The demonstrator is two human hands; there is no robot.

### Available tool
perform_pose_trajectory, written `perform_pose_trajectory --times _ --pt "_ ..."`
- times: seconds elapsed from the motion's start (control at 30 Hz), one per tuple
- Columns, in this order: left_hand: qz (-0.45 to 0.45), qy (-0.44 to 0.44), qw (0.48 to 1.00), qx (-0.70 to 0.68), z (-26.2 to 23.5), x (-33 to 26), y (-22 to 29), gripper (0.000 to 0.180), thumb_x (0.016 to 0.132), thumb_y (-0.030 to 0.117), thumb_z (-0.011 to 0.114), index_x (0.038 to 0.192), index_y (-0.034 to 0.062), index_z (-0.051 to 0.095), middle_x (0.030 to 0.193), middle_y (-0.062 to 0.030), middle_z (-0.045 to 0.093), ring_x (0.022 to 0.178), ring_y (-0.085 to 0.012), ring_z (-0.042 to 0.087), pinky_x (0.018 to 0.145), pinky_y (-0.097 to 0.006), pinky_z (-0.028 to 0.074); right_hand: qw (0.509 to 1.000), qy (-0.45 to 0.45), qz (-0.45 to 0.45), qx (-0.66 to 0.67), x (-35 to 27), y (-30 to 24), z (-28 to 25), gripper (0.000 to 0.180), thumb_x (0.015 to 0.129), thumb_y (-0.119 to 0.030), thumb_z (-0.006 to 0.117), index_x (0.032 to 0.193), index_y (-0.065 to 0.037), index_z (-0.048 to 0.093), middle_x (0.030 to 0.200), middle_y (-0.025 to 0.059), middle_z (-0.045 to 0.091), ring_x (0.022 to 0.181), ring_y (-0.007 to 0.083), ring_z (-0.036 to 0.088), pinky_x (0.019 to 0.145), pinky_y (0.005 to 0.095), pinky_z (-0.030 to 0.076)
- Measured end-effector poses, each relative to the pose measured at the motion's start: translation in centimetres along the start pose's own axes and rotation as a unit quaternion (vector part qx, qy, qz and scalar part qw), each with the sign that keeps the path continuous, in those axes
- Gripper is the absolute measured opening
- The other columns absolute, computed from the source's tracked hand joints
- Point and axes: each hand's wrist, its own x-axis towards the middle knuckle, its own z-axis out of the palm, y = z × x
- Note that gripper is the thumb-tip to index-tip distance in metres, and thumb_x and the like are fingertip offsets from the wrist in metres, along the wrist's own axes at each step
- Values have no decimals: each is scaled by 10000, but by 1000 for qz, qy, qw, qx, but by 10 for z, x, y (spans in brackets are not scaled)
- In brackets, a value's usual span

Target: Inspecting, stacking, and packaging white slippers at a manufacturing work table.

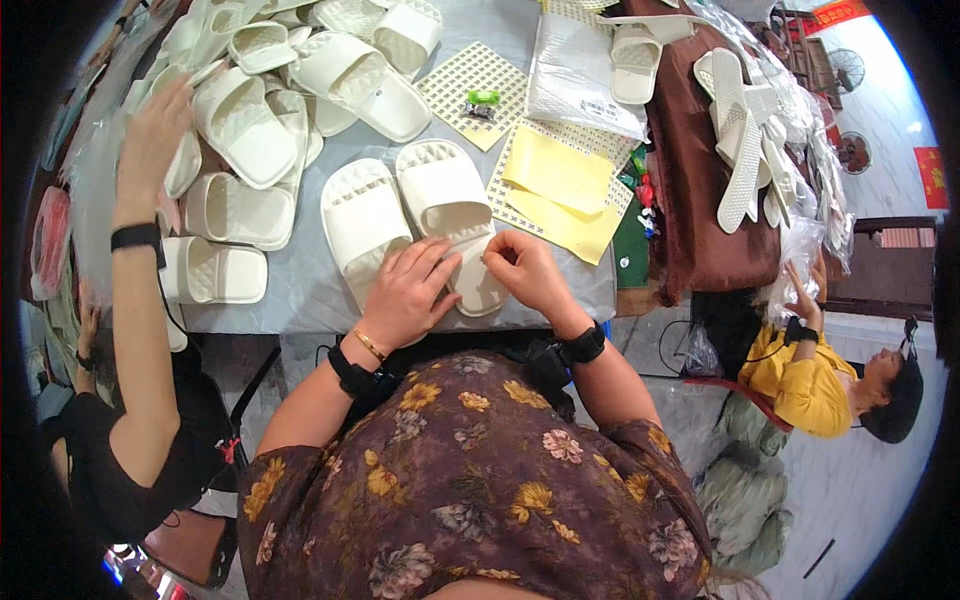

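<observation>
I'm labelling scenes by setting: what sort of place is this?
Probably a slipper-finishing workshop: white slippers heaped on a table, what look like sticker sheets beside them, and a person in yellow with hands at clear plastic.

1. Left cream-white slipper (pixel 365 208), sole down on the table (pixel 280 310), broad smooth strap, toe toward the far edge, heel end partly hidden.
2. Right cream-white slipper (pixel 440 200), just beside, same pose, textured toe tip showing past the strap, heel end close to the near edge.

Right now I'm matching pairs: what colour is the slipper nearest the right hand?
Off-white slipper, best seen in the head view.
</observation>
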Motion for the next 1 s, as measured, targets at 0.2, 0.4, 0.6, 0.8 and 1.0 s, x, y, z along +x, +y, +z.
perform_pose_trajectory --times 0.2,0.4,0.6,0.8,1.0 --pt "4 4 1000 0 -1 -1 -1 520 836 302 717 1299 105 588 1357 -87 547 1294 -275 483 1029 -429 394 994 -19 -44 -99 19 -14 6 143 834 -121 635 821 20 657 746 191 666 659 331 650 619 392 512" --pt "13 14 1000 -3 0 -2 -3 511 840 303 711 1292 98 590 1355 -95 547 1296 -274 487 1027 -426 395 983 -15 -56 -175 28 -7 13 150 832 -129 645 826 19 666 748 185 676 665 298 676 613 377 519" --pt "5 10 1000 -6 1 -2 -3 507 832 297 718 1282 98 597 1350 -97 549 1293 -271 488 1023 -426 397 973 8 -49 -224 25 -10 14 155 836 -145 651 877 2 620 741 175 666 681 319 675 628 413 520" --pt "6 13 1000 -3 1 -2 -1 517 815 289 732 1275 97 598 1340 -96 552 1287 -271 491 1019 -429 405 979 32 -16 -202 25 -4 11 204 832 -171 677 919 -3 599 738 175 663 667 332 662 616 412 514" --pt "8 14 1000 -6 0 -1 0 525 804 276 741 1276 98 598 1349 -94 547 1283 -271 493 1020 -434 407 975 41 -26 -219 24 0 14 270 821 -207 719 952 -7 594 720 176 646 673 333 657 616 421 508"
